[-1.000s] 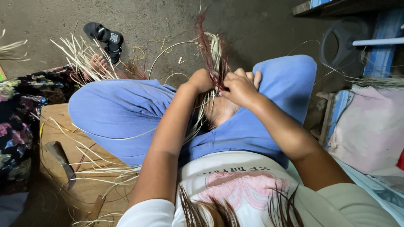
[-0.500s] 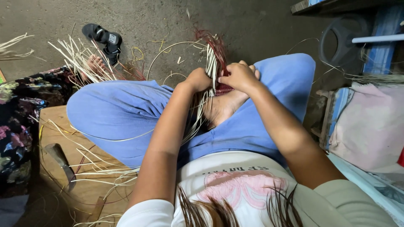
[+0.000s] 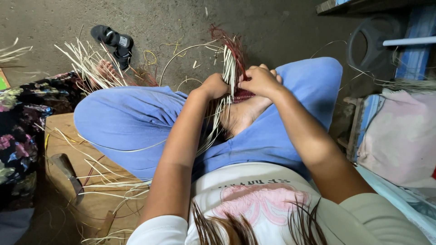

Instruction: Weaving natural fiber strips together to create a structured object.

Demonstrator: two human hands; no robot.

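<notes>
The woven piece [image 3: 243, 94] sits just above the bare foot [image 3: 240, 115] that lies on the lap, and most of it is hidden behind both hands, so its shape cannot be made out. Only a dark red patch shows between the hands, with pale straw strips [image 3: 229, 63] and dark red strips [image 3: 227, 38] rising from it.

The left hand [image 3: 213, 86] is on the left side of the woven piece, its fingers curled shut around the pale strips; the fingertips are out of sight behind the strands. The right hand [image 3: 261, 80] is on the right side, fingers bent and pinched closed on the red strips at the top edge of the weave.

Left of the woven piece, beyond the knee in blue trousers [image 3: 122, 122], loose straw [image 3: 86, 63] is scattered on the floor beside a black sandal [image 3: 113, 41]. Lower left, a knife [image 3: 68, 172] rests on a wooden board [image 3: 91, 199], its handle partly lost in shadow. Right of the weave, a pink cloth [image 3: 399, 136] is cut off by the frame edge.
</notes>
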